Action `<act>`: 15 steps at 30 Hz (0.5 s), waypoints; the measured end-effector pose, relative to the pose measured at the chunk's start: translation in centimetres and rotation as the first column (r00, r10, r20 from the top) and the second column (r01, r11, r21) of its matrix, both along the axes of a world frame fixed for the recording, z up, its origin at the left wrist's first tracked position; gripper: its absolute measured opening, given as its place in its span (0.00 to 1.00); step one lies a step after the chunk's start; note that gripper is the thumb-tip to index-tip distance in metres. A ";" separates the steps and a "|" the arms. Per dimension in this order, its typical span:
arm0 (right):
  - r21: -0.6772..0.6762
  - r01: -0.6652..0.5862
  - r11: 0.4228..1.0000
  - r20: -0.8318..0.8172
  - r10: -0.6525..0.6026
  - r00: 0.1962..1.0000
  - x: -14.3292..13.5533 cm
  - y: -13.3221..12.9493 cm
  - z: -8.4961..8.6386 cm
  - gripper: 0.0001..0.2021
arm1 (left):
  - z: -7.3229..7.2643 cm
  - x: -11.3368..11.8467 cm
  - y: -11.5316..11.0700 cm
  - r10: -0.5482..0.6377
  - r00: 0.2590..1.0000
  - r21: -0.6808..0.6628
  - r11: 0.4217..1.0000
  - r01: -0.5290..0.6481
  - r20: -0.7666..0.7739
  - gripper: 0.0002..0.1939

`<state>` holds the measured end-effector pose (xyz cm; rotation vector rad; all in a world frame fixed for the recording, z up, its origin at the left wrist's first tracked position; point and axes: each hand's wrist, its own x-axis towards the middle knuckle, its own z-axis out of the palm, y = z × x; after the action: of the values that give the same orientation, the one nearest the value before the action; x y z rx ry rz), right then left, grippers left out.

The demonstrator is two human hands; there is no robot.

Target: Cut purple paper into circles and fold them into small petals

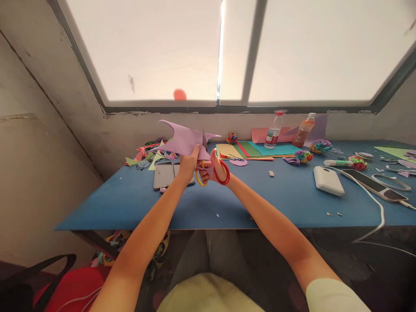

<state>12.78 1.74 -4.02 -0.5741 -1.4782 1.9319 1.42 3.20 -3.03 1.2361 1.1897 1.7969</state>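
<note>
A sheet of lilac paper (182,141) with curved cut-outs along its edges is raised above the blue table. My left hand (190,164) pinches its lower part, thumb on top. My right hand (210,168) is closed on a pair of scissors (224,177) with a red and a yellow handle loop. The scissors' blade points up at the paper's right part, where a narrow pointed strip sticks out to the right. Both hands are close together, nearly touching. Whether the blades are fully closed is hard to see.
Coloured paper sheets (260,149) lie behind my hands, with paper scraps (146,156) at left. Two bottles (273,133) stand by the wall. A phone-like device (163,175) lies under the paper. At right are a white power bank (328,181), a phone (373,184) and a cable (373,197).
</note>
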 end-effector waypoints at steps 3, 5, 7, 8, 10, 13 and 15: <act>-0.025 0.023 0.999 0.007 -0.022 1.000 -0.1 -0.1 0.1 0.41 | -0.1 0.0 0.2 0.018 1.000 0.034 0.999 -0.018 -0.001 0.15; -0.038 0.041 0.998 0.011 -0.040 0.999 -0.2 -0.1 0.0 0.41 | -0.1 0.0 0.1 0.023 1.000 0.054 0.998 -0.022 -0.013 0.15; -0.041 0.058 0.997 0.007 -0.058 0.998 -0.3 -0.1 -0.1 0.41 | 0.0 0.0 0.1 0.025 0.999 0.070 0.997 -0.023 -0.022 0.16; -0.041 0.062 0.997 0.004 -0.062 0.998 -0.3 -0.2 -0.1 0.41 | 0.0 0.0 0.0 0.027 0.999 0.079 0.997 -0.025 -0.023 0.15; -0.044 0.059 0.997 -0.009 -0.060 0.998 -0.3 -0.3 -0.1 0.41 | 0.0 -0.1 0.0 0.030 0.999 0.088 0.996 -0.028 -0.021 0.15; -0.060 0.042 0.997 -0.022 -0.044 0.999 -0.3 -0.5 0.0 0.41 | 0.0 -0.1 0.0 0.022 0.999 0.051 0.998 -0.021 -0.023 0.14; -0.067 0.039 0.997 -0.026 -0.041 0.999 -0.3 -0.6 0.1 0.41 | 0.0 -0.1 0.0 0.025 0.999 0.022 0.999 -0.024 -0.026 0.13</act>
<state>12.46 1.18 -3.89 -0.6000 -1.3796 1.9565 1.36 3.16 -3.04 1.2668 1.2078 1.8211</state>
